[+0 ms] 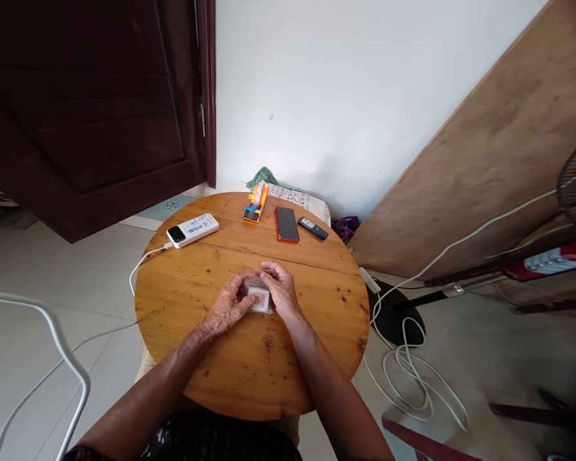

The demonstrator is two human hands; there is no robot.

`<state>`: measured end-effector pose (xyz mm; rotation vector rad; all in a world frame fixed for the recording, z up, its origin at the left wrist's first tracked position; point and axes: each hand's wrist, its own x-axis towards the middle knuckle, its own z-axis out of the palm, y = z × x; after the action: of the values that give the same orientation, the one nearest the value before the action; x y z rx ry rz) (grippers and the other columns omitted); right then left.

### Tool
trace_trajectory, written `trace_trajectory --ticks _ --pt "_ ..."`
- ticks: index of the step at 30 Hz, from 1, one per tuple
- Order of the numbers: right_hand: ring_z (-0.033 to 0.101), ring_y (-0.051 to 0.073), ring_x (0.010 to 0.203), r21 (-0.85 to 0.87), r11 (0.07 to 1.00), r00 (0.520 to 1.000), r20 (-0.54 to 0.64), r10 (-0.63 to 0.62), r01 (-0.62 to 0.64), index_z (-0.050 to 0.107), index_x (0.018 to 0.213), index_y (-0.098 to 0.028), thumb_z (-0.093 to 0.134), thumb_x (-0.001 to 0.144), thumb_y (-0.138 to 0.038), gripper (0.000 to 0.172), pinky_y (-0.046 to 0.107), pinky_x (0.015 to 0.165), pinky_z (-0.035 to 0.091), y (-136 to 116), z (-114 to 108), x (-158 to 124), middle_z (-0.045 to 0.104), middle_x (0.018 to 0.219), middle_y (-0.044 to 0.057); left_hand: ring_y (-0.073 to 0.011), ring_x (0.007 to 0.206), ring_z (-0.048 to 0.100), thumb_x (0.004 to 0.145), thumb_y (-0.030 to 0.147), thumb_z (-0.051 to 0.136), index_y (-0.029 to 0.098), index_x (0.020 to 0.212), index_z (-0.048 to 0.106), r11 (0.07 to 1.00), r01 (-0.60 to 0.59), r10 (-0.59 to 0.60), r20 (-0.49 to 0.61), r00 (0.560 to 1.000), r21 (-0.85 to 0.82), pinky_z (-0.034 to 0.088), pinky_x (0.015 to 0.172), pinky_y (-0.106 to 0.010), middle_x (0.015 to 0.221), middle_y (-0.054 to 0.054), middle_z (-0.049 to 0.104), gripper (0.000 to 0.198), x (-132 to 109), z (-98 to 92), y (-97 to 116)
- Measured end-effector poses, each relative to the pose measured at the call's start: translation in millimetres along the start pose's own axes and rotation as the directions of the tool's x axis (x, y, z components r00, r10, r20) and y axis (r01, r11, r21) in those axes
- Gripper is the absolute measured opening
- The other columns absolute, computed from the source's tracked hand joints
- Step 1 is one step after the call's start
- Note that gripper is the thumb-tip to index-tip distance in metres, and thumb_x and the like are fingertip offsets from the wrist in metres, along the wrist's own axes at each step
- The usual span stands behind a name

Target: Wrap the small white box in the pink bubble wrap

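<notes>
Both hands meet over a small clear plastic packet (260, 299) with a red and white card inside, lying on the round wooden table (206, 333). My left hand (228, 307) curls its fingers onto the packet's left side. My right hand (281, 287) pinches the packet's top edge with thumb and fingers. Most of the packet is hidden between the hands.
At the table's far side lie a white power bank (192, 230) with a cable, an orange and blue gadget (256, 203), a red-edged phone (287, 224) and a small dark phone (313, 228). A dark door stands left, a wooden board right, white cables coil on the floor (413, 378).
</notes>
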<state>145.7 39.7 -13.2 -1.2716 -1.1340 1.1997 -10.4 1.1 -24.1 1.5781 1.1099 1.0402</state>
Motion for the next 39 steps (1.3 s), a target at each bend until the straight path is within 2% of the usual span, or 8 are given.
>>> trace_trajectory --ticks 3,5,10,13,23,29,33,39 --pt "0.067 0.02 0.083 0.04 0.999 0.999 -0.033 -0.005 0.007 0.062 0.1 -0.022 0.067 0.071 -0.038 0.033 0.034 0.081 0.052 -2.1 -0.8 -3.7 0.071 0.088 0.003 -0.0159 0.085 0.061 0.08 0.028 0.061 0.018 0.101 0.063 0.999 -0.035 0.036 -0.033 0.999 0.038 0.052 0.079 -0.031 0.127 -0.009 0.059 0.024 0.0 -0.8 2.3" --pt "0.067 0.02 0.084 0.056 0.998 0.999 -0.047 -0.003 0.006 0.063 0.097 -0.022 0.069 0.071 -0.038 0.031 0.034 0.081 0.052 -4.0 -1.9 -4.9 0.072 0.088 0.003 -0.0148 0.08 0.059 0.079 0.028 0.062 0.018 0.095 0.063 0.998 -0.018 0.02 -0.036 0.999 0.054 0.051 0.074 -0.03 0.123 -0.008 0.061 0.019 0.1 -1.2 4.7" --pt "0.066 0.019 0.072 0.094 0.995 1.0 -0.005 0.022 -0.021 0.064 0.093 -0.022 0.075 0.066 -0.039 0.035 0.033 0.071 0.052 -5.4 2.1 0.7 0.071 0.078 0.001 -0.0181 0.09 0.06 0.078 0.028 0.062 0.018 0.095 0.061 0.999 -0.034 0.034 -0.027 0.999 0.027 0.049 0.081 -0.03 0.114 -0.007 0.064 0.02 -0.7 -0.8 7.0" --pt "0.062 0.016 0.063 0.116 0.993 1.0 0.005 0.013 -0.014 0.065 0.091 -0.022 0.078 0.061 -0.036 0.036 0.029 0.063 0.049 -5.0 6.3 4.9 0.067 0.069 -0.003 -0.017 0.084 0.059 0.077 0.028 0.061 0.019 0.094 0.06 0.999 -0.03 0.031 -0.034 0.999 0.043 0.048 0.077 -0.029 0.106 -0.005 0.065 0.02 -1.4 -0.3 6.9" --pt "0.06 0.013 0.065 0.173 0.983 0.998 -0.038 -0.055 0.061 0.065 0.093 -0.023 0.071 0.066 -0.028 0.028 0.029 0.068 0.051 -11.1 2.1 -0.7 0.067 0.076 -0.003 -0.0131 0.067 0.052 0.077 0.035 0.064 0.018 0.09 0.06 0.998 0.053 -0.054 -0.034 0.998 -0.021 0.042 0.063 -0.024 0.077 0.001 0.058 0.022 0.3 -0.4 10.8" --pt "0.064 0.015 0.072 0.067 0.986 0.988 0.009 -0.156 0.155 0.065 0.098 -0.022 0.069 0.072 -0.027 0.027 0.031 0.074 0.053 -20.7 -0.6 -8.6 0.069 0.082 -0.001 -0.0156 0.075 0.059 0.076 0.036 0.067 0.018 0.111 0.057 0.983 0.134 -0.14 -0.037 0.989 -0.129 0.049 0.071 -0.027 0.083 0.0 0.063 0.041 2.0 2.7 2.6" --pt "0.064 0.015 0.071 -0.031 0.971 0.97 0.062 -0.234 0.236 0.063 0.102 -0.022 0.065 0.075 -0.026 0.027 0.029 0.071 0.053 -23.0 -3.7 -15.7 0.068 0.081 0.0 -0.0181 0.091 0.063 0.075 0.034 0.069 0.017 0.135 0.044 0.962 0.102 -0.117 -0.045 0.992 -0.252 0.052 0.083 -0.032 0.106 -0.006 0.066 0.067 3.8 5.1 -0.3" --pt "0.064 0.014 0.07 -0.164 0.913 0.923 0.166 -0.348 0.374 0.063 0.107 -0.024 0.06 0.08 -0.022 0.027 0.029 0.072 0.054 -22.7 -10.2 -25.0 0.068 0.081 -0.001 -0.0179 0.095 0.064 0.077 0.039 0.07 0.018 0.14 0.038 0.948 0.062 -0.082 -0.051 0.995 -0.313 0.052 0.088 -0.033 0.111 -0.007 0.066 0.074 6.7 6.3 -4.8"
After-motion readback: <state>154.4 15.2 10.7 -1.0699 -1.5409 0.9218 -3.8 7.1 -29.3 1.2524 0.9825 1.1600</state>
